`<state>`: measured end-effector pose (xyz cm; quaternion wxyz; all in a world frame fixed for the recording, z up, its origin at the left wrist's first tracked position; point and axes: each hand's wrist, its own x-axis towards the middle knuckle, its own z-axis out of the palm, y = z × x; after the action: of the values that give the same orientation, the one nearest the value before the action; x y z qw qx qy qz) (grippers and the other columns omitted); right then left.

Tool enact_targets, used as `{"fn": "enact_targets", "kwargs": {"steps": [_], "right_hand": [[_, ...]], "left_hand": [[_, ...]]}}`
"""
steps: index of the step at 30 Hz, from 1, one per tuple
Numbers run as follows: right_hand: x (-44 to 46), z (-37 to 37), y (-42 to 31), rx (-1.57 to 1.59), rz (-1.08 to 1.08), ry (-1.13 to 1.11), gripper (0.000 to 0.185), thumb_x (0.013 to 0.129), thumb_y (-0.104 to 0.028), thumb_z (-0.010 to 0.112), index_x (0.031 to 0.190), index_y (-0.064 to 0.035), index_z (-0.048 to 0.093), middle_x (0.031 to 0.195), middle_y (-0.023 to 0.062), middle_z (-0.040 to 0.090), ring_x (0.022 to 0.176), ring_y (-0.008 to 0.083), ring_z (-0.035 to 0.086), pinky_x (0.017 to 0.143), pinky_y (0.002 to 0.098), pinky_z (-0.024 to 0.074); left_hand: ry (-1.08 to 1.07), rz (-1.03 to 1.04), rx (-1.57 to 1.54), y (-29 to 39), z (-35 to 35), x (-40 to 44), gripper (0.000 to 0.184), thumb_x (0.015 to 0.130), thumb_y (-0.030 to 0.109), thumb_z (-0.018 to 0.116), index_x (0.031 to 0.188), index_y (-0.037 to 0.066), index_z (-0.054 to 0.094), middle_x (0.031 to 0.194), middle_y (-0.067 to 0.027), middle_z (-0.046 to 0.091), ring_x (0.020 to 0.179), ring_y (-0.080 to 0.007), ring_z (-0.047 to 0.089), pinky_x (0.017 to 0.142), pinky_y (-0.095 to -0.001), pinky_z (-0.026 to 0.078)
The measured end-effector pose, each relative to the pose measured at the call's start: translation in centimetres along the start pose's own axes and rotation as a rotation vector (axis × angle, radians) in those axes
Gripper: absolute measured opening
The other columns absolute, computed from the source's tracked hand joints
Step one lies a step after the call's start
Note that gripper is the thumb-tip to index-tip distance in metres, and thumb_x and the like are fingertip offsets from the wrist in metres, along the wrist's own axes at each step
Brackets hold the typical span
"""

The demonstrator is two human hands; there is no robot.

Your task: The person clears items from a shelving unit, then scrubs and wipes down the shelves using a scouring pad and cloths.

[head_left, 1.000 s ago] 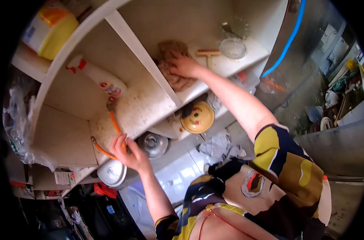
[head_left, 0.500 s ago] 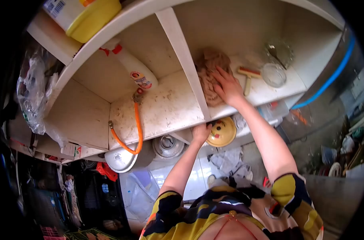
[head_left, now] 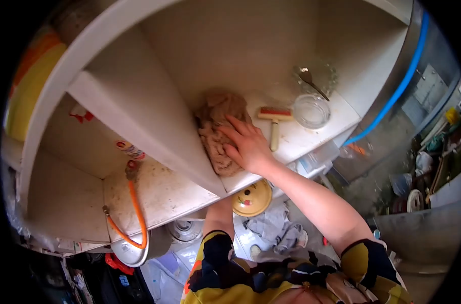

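Here's the right hand [head_left: 253, 149], spread wide over the crumpled pinkish-brown cloth [head_left: 210, 144], which lies by the white divider [head_left: 154, 121], reaching near the front edge of the off-white shelf [head_left: 296, 144]; whether any fabric is pinched, I can't tell. Good form here: palm low, pressure even across the folds, knuckles well clear of the T-shaped tool with a cream handle [head_left: 274, 136] and the round clear-glass dish [head_left: 312, 112]. And the change: half a second ago the left hand showed at that front edge; now only the left forearm [head_left: 219, 215] shows, running beneath, its grip hidden. The cloth remains by the divider.
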<state>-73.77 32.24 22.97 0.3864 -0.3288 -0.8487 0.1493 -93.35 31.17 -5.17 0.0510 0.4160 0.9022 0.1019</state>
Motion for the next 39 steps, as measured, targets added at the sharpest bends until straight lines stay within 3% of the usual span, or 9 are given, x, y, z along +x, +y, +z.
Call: {"fn": "enact_targets", "kwargs": {"steps": [5, 13, 22, 25, 29, 32, 33, 36, 39], "right_hand": [[0.3, 0.1, 0.0, -0.019, -0.014, 0.001, 0.044, 0.080, -0.027, 0.059, 0.123, -0.0165, 0.054, 0.135, 0.0134, 0.044, 0.118, 0.0317, 0.045, 0.096, 0.0430, 0.0355], [0.4, 0.5, 0.1, -0.033, -0.015, 0.028, 0.044, 0.082, -0.026, 0.055, 0.125, -0.0178, 0.052, 0.135, 0.0119, 0.044, 0.118, 0.0322, 0.046, 0.097, 0.0445, 0.0362], [0.8, 0.8, 0.9, 0.148, -0.120, 0.215, 0.040, 0.078, -0.025, 0.060, 0.116, -0.0125, 0.059, 0.130, 0.0121, 0.049, 0.118, 0.0332, 0.046, 0.097, 0.0422, 0.0369], [-2.4, -2.3, -1.4, 0.213, -0.205, 0.410, 0.017, 0.078, -0.010, 0.059, 0.093, -0.0017, 0.061, 0.104, 0.0133, 0.060, 0.099, 0.0307, 0.053, 0.087, 0.0377, 0.0417], [-12.7, -2.0, -4.6, 0.508, -0.087, 0.184, 0.002, 0.079, 0.002, 0.056, 0.081, 0.0005, 0.057, 0.080, 0.0098, 0.059, 0.074, 0.0211, 0.059, 0.067, 0.0280, 0.0460], [-18.8, 3.3, -2.3, 0.704, 0.437, -0.018, 0.010, 0.084, -0.006, 0.060, 0.091, 0.0001, 0.062, 0.081, 0.0027, 0.061, 0.077, 0.0080, 0.054, 0.067, 0.0237, 0.0442], [-20.5, 5.7, 0.3, 0.746, 0.738, -0.268, 0.025, 0.083, -0.011, 0.063, 0.107, -0.0053, 0.060, 0.095, 0.0041, 0.062, 0.085, 0.0117, 0.056, 0.070, 0.0277, 0.0474], [-19.0, 5.0, -2.8, 0.945, 1.071, -0.360, 0.047, 0.080, -0.019, 0.067, 0.123, -0.0109, 0.051, 0.117, 0.0074, 0.057, 0.108, 0.0175, 0.054, 0.077, 0.0360, 0.0506], [-17.2, 6.1, -3.0, 1.400, 1.092, -0.454, 0.049, 0.084, -0.021, 0.064, 0.129, -0.0155, 0.044, 0.128, 0.0064, 0.049, 0.117, 0.0205, 0.048, 0.081, 0.0428, 0.0506]], "left_hand": [[0.066, -0.171, -0.417, -1.1, -1.3, 0.2, 0.045, 0.091, 0.042, 0.041, 0.122, 0.013, 0.052, 0.121, -0.0085, 0.056, 0.114, -0.0279, 0.051, 0.095, -0.0416, 0.042], [-0.021, -0.688, -2.151, -0.8, -11.5, -2.7, 0.044, 0.091, 0.042, 0.039, 0.123, 0.013, 0.052, 0.122, -0.0076, 0.056, 0.113, -0.0266, 0.052, 0.095, -0.0419, 0.042], [-0.106, -0.770, -2.507, -0.6, -15.1, -9.7, 0.044, 0.092, 0.042, 0.037, 0.123, 0.014, 0.052, 0.122, -0.0065, 0.056, 0.113, -0.0251, 0.052, 0.094, -0.0423, 0.043], [-0.129, -0.773, -2.534, -2.1, -13.8, -10.9, 0.039, 0.093, 0.038, 0.034, 0.117, 0.014, 0.053, 0.114, -0.0045, 0.059, 0.106, -0.0228, 0.055, 0.087, -0.0420, 0.048], [-0.168, -0.875, -2.611, -2.6, -14.0, -13.9, 0.032, 0.093, 0.032, 0.037, 0.108, 0.012, 0.057, 0.104, -0.0056, 0.062, 0.096, -0.0229, 0.058, 0.077, -0.0376, 0.052], [-0.139, -0.926, -2.660, -1.6, -16.9, -16.6, 0.029, 0.093, 0.030, 0.039, 0.105, 0.011, 0.059, 0.100, -0.0060, 0.063, 0.091, -0.0229, 0.060, 0.074, -0.0363, 0.053], [-0.176, -0.906, -2.695, -1.5, -17.0, -17.1, 0.029, 0.093, 0.030, 0.040, 0.104, 0.011, 0.059, 0.100, -0.0061, 0.063, 0.091, -0.0229, 0.060, 0.074, -0.0366, 0.053], [-0.287, -0.805, -2.740, -1.0, -18.8, -19.7, 0.027, 0.093, 0.028, 0.041, 0.104, 0.011, 0.059, 0.101, -0.0060, 0.063, 0.090, -0.0226, 0.060, 0.075, -0.0367, 0.053], [-0.387, -0.506, -2.710, -0.9, -20.2, -21.5, 0.030, 0.095, 0.029, 0.039, 0.111, 0.011, 0.056, 0.109, -0.0079, 0.060, 0.099, -0.0244, 0.058, 0.084, -0.0396, 0.050]]}}
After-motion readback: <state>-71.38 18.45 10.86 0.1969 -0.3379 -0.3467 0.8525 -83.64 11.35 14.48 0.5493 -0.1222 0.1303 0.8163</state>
